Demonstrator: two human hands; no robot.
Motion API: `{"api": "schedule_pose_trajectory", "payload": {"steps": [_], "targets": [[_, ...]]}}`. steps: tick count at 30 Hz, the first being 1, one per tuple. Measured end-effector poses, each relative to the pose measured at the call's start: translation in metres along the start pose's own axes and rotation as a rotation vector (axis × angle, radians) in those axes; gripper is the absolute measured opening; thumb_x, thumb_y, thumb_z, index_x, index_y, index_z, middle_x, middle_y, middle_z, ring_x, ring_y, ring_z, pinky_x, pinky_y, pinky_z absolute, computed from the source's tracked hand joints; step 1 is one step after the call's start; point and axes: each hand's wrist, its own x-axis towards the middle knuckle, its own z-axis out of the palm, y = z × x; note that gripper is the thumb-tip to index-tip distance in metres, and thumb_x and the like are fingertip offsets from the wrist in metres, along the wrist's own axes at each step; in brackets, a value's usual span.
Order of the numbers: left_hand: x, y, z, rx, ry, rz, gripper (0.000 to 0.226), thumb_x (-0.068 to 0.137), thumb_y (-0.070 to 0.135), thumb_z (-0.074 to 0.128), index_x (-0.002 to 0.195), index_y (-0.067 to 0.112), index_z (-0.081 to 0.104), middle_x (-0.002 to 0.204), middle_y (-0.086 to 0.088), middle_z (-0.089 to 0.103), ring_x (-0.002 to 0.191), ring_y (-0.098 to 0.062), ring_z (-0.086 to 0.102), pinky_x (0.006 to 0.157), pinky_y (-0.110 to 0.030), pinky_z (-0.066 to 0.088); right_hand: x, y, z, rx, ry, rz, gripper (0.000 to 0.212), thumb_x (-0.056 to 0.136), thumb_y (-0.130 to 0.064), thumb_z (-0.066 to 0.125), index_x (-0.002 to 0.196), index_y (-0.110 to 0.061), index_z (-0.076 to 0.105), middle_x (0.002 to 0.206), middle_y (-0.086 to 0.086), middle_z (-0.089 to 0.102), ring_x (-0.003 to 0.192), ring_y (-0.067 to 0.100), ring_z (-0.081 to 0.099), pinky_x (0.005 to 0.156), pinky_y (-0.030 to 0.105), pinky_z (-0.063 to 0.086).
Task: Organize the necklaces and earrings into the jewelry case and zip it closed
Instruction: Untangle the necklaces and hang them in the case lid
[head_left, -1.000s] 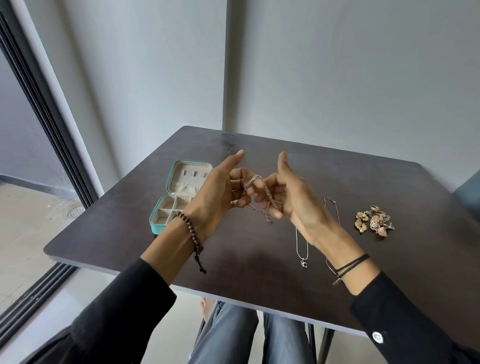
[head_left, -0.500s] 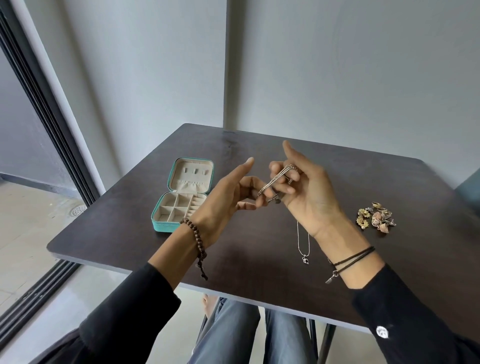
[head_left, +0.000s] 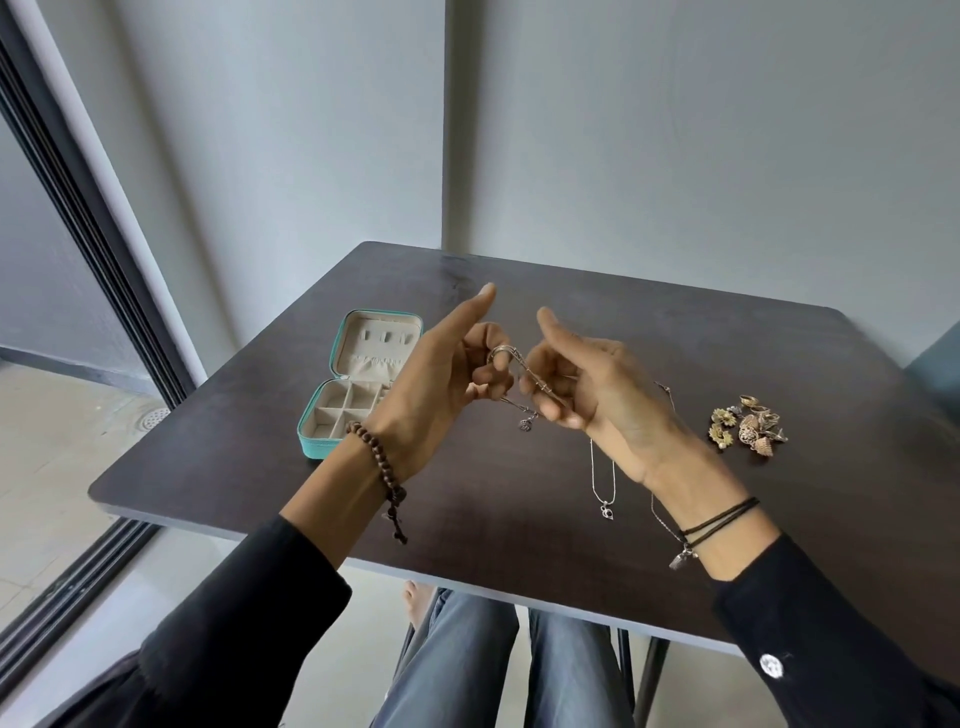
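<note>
Above the middle of the table, my left hand (head_left: 441, 384) and my right hand (head_left: 592, 389) both pinch a folded silver chain necklace (head_left: 519, 371); its small pendant dangles below between them. The teal jewelry case (head_left: 332, 410) lies open at the left, its cream compartments partly hidden behind my left wrist. A second silver necklace (head_left: 605, 488) with a small pendant lies on the table under my right wrist. A pile of gold earrings (head_left: 748, 426) sits at the right.
The dark wooden table (head_left: 519, 519) stands in a corner against grey walls. A sliding glass door frame (head_left: 78, 218) runs along the left. My knees in blue jeans (head_left: 467, 665) show under the front edge. Another thin chain (head_left: 667, 395) lies behind my right hand.
Both hands stay together working the chain. My right hand dropped lower and turned, and the necklace's pendant now hangs free between the hands.
</note>
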Motion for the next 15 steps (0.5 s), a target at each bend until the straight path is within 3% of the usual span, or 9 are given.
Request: {"api": "schedule_pose_trajectory", "payload": {"steps": [4,7,10,15], "targets": [[0.0000,0.0002,-0.0010,0.012,0.005,0.002,0.052,0.102,0.048,0.040,0.064,0.013,0.048,0.055,0.004,0.051,0.057,-0.016,0.042,0.069,-0.028,0.040,0.0026,-0.0026,0.0009,-0.061,-0.007,0.014,0.050,0.100,-0.049,0.052,0.085,-0.006,0.072,0.065,0.006,0.056,0.049,0.013,0.039,0.045,0.021,0.029],[-0.0001,-0.0018,-0.0029,0.016,0.006,0.004,0.051,0.102,0.049,0.040,0.067,0.013,0.051,0.061,-0.001,0.051,0.055,-0.014,0.042,0.070,-0.029,0.039,0.0041,-0.0037,0.0012,-0.019,-0.025,0.030,0.049,0.095,-0.053,0.057,0.078,-0.010,0.073,0.060,0.001,0.042,0.048,0.011,0.029,0.048,0.022,0.025],[0.0005,-0.0052,-0.0051,0.034,-0.021,0.002,0.055,0.102,0.051,0.040,0.065,0.014,0.059,0.061,-0.002,0.042,0.058,-0.014,0.045,0.076,-0.031,0.039,0.0037,-0.0045,0.0016,0.099,-0.033,0.002,0.035,0.088,-0.044,0.067,0.072,-0.013,0.066,0.054,-0.006,0.032,0.046,0.008,0.024,0.046,0.020,0.024],[0.0006,-0.0061,-0.0070,0.066,-0.049,-0.013,0.057,0.102,0.050,0.040,0.065,0.015,0.064,0.059,-0.002,0.042,0.065,-0.018,0.051,0.083,-0.034,0.043,0.0052,-0.0024,-0.0017,0.355,-0.045,-0.021,0.027,0.089,-0.029,0.067,0.068,-0.013,0.060,0.056,-0.003,0.041,0.049,0.010,0.038,0.049,0.021,0.033]]}}
